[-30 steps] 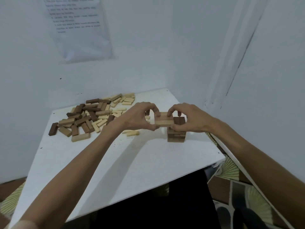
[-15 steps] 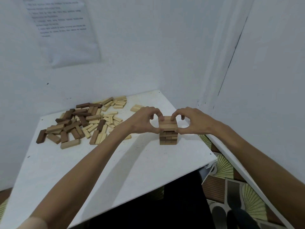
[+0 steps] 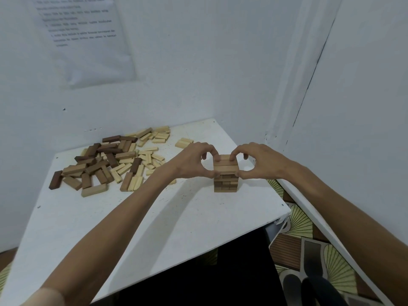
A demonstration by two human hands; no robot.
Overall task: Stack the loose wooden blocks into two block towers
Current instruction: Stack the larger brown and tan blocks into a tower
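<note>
Left hand and right hand pinch tower top

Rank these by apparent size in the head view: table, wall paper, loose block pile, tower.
1. table
2. pile and paper: these look alike; the paper is farther away and cropped by the frame, so unranked
3. tower

left hand, right hand: curled pinch grips
</note>
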